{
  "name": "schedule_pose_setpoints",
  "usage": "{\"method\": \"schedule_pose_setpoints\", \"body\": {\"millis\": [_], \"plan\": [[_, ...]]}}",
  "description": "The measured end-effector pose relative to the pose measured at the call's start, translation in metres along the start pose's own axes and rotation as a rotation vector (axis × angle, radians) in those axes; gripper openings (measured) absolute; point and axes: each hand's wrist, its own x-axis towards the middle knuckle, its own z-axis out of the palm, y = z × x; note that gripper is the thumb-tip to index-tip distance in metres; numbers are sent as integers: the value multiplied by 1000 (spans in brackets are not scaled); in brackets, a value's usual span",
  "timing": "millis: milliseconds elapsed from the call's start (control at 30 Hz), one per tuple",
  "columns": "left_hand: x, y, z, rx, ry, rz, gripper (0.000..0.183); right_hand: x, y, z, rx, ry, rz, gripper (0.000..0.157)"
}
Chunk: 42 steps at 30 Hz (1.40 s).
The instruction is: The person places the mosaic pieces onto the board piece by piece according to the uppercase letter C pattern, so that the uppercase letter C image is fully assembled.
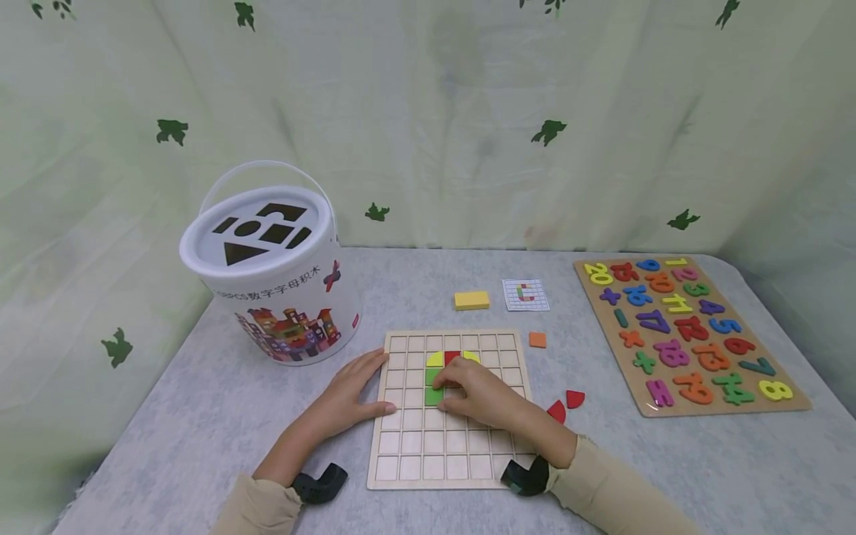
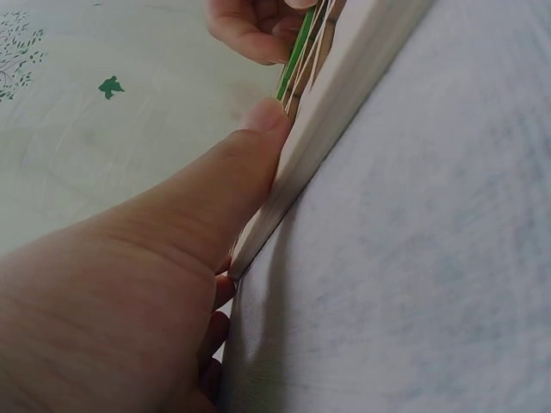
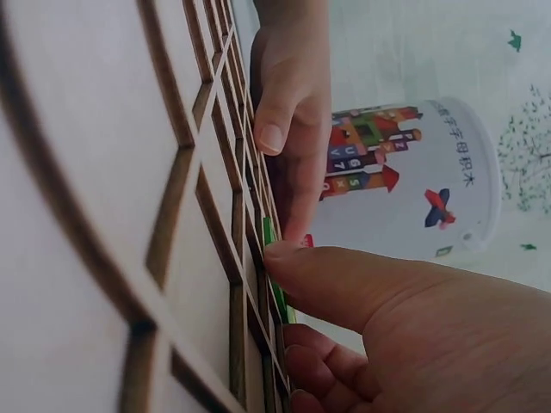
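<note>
Green square tiles (image 1: 434, 377) occupy two adjoining cells of a wooden grid board (image 1: 411, 443), at the curled fingers of the right hand (image 1: 483, 394); whether the fingertips pinch the lower tile or merely touch it cannot be told. The left hand (image 1: 349, 394), fingers extended and thumb apart, rests at the board's left edge. Past the tiles, a yellow quarter-circle (image 1: 435, 360) adjoins a red square (image 1: 451, 357). Right of the board lie two red quarter-circles (image 1: 575, 399) and an orange square (image 1: 538, 339). Beyond it are a yellow block (image 1: 471, 301) and a pattern card (image 1: 526, 295); a white bucket (image 1: 341, 305) stands at left, a number board (image 1: 654, 410) at right.
</note>
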Motion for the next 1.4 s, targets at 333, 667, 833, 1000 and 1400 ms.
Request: {"method": "schedule_pose_setpoints", "body": {"millis": [333,667,833,1000,1400], "plan": [[1,-2,2,15,16,12,90,-8,-13,-25,97,-93,124,42],[1,-1,1,21,19,17,89,-50,-6,-67,79,61,94,48],[1,-1,1,16,15,12,89,-76,12,-80,19,91,148,48],[1,1,1,11,17,16,89,-98,31,-86,10,44,181,45],[1,0,1,18,15,18,90,-115,54,-82,48,-119,198,33]]}}
